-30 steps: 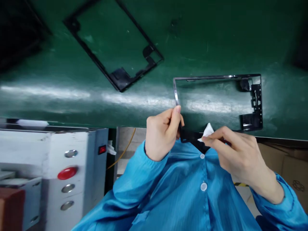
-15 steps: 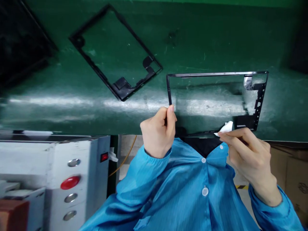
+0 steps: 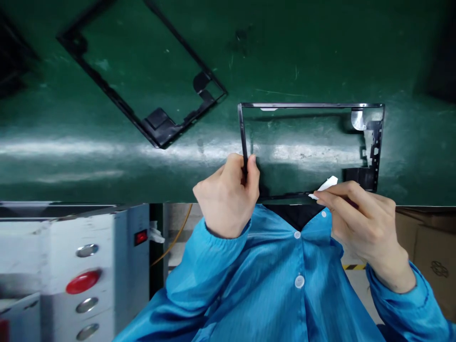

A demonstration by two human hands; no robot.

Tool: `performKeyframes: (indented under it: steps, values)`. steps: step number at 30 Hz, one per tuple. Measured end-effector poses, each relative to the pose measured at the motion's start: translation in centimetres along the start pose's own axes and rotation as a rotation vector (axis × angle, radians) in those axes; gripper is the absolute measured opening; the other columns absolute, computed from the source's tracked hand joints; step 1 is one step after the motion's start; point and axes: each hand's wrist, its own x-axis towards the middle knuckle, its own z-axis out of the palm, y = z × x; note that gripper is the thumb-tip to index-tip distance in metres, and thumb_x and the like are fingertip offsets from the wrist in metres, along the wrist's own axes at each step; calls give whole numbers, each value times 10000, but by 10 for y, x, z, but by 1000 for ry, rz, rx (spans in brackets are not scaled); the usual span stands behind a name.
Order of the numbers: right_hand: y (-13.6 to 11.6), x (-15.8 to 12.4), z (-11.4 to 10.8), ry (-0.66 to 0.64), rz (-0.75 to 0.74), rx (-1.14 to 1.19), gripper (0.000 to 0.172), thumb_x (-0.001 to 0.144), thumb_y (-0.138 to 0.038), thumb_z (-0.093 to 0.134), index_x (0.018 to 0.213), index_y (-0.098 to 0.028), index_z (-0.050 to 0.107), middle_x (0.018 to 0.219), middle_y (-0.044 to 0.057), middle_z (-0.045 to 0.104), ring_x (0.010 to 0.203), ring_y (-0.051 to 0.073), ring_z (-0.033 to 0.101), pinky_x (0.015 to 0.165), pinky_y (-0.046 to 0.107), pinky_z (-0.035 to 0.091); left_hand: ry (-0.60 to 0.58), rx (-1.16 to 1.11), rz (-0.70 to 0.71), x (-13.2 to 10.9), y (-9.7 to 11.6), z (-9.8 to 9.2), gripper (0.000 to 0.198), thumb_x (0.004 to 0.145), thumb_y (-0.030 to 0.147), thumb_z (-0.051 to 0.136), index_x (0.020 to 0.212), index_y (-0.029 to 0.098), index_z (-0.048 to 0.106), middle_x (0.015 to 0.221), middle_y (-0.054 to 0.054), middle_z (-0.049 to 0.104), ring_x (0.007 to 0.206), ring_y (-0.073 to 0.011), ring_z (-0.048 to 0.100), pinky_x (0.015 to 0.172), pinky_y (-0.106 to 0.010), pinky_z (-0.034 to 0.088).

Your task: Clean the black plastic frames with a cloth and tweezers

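A thin black rectangular plastic frame (image 3: 311,105) is held over the front of the green bench, its right side carrying wider tabs and slots. My left hand (image 3: 230,197) pinches the frame's left side between thumb and fingers. In my right hand (image 3: 363,223), a small white piece of cloth or paper (image 3: 326,184) is gripped by the fingertips, against or very close to the frame's lower edge. My right fingers partly hide the lower right corner of the frame, and my left hand covers the lower left.
On the green bench (image 3: 285,80) lies a second black frame (image 3: 107,95), turned at an angle, left of the held one. Dark objects sit at both far sides. A grey control box (image 3: 131,266) with a red button (image 3: 83,282) stands lower left; cardboard (image 3: 432,256) is lower right.
The view has shifted, so the bench items appear further left and higher. The held frame appears slightly further left, and the white piece has moved a little left with my right hand.
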Motion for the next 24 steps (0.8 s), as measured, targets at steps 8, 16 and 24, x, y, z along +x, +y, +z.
performKeyframes:
  steps: [8, 16, 24]
  values:
    - [-1, 13, 7, -4, -111, 34, 257, 967, 25, 636, 1097, -177, 728, 935, 18, 749, 748, 133, 618, 591, 295, 415, -122, 167, -8, 5, 5, -5, 415, 1029, 370, 557, 677, 233, 384, 548, 51, 325, 490, -127, 286, 562, -304, 158]
    - [-24, 45, 20, -19, -230, 34, 152, 1008, -65, 648, 918, -135, 748, 833, 35, 704, 744, 175, 501, 577, 340, 357, -214, 317, -30, 9, 9, -7, 402, 1046, 398, 453, 687, 234, 379, 544, 46, 332, 478, -125, 323, 562, -287, 166]
    - [-44, 44, 34, 39, -181, 54, 282, 1009, -71, 616, 763, -170, 710, 777, 25, 640, 743, 192, 468, 583, 337, 349, -138, 290, 9, 4, -2, -8, 439, 1033, 434, 490, 665, 246, 342, 522, 43, 357, 469, -145, 343, 558, -279, 164]
